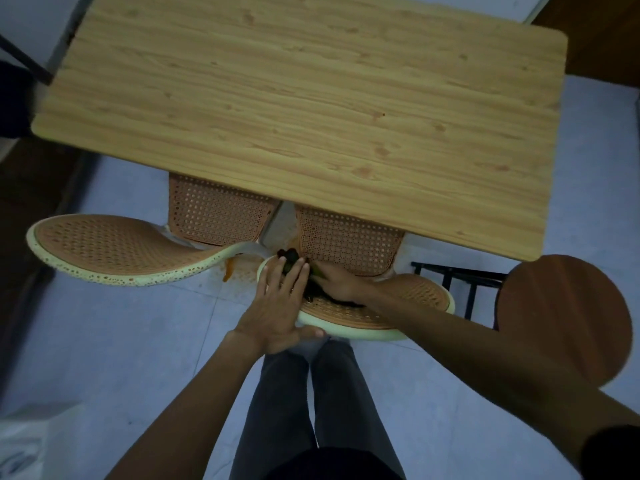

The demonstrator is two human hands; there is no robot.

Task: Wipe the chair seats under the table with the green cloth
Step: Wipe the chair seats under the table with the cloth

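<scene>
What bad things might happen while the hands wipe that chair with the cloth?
1. The left hand lies flat over the chair back's rim; pressing hard might tip or slide the chair.
2. The cloth is bunched dark under the right hand, so it may only smear, and could snag in the woven seat holes.
3. The table edge hangs over the seat, so knuckles might bump it when reaching further.

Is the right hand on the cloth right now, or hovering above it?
Touching. In the head view the right hand presses down on the dark green cloth, which bunches out from under its fingers on the right chair's backrest. No gap shows between them.
</scene>
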